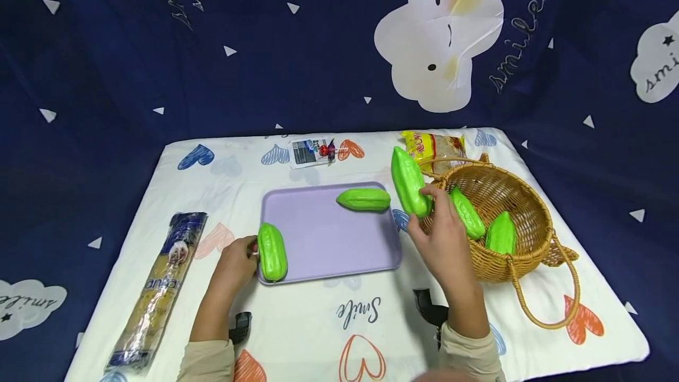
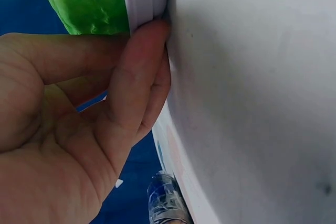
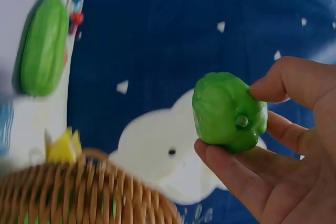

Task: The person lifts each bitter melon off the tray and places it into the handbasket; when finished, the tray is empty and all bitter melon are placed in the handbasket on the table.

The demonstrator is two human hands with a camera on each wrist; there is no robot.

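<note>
- Head view: the right hand (image 1: 445,243) pinched a green gourd (image 1: 407,178) by its lower end between thumb and fingers, the body pointing up and away beyond the grip, between the tray (image 1: 329,240) and the wicker basket (image 1: 506,269).
- The left hand (image 1: 233,264) held the tray's left edge, just beside a second gourd (image 1: 273,255) lying there; a third gourd (image 1: 368,199) lay at the tray's far right corner.
- Two basket gourds (image 1: 501,233) showed only partly, the nearer wall covering their lower ends; the basket's handle crossed a yellow packet (image 1: 437,149).
- Left wrist view: fingertips met the tray's outer wall, the grip narrow; the thumb's tip was hidden, and the gourd beside it was cut off above.
- Right wrist view: the held gourd sat end-on at the fingertips, stem toward the camera, so its length could not be seen. The basket was cut off below, with green glimpsed through its blurred weave.
</note>
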